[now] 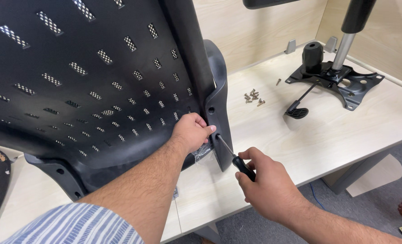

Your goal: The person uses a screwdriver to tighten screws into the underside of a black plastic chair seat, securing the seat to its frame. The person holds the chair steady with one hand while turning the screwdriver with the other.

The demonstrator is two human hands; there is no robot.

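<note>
While a large black perforated chair back (88, 77) stands tilted on its edge on a pale wooden table (327, 135), the person's left hand (192, 132) presses fingers against the side bracket (218, 104) near a screw hole, its grip curled and pinching at the hole, though whether it holds a screw I cannot tell. The right hand (264, 183) is closed in a full grip around the black handle of a screwdriver (233, 156), whose tip points into the bracket just beside the left fingertips. The tip could slip off and jab those fingers, being so close. The chair back seems braced only by the left hand and could tip. Loose screws (253, 96) lie well apart near a black metal seat mechanism (334, 77), and might roll if the table is jolted.
</note>
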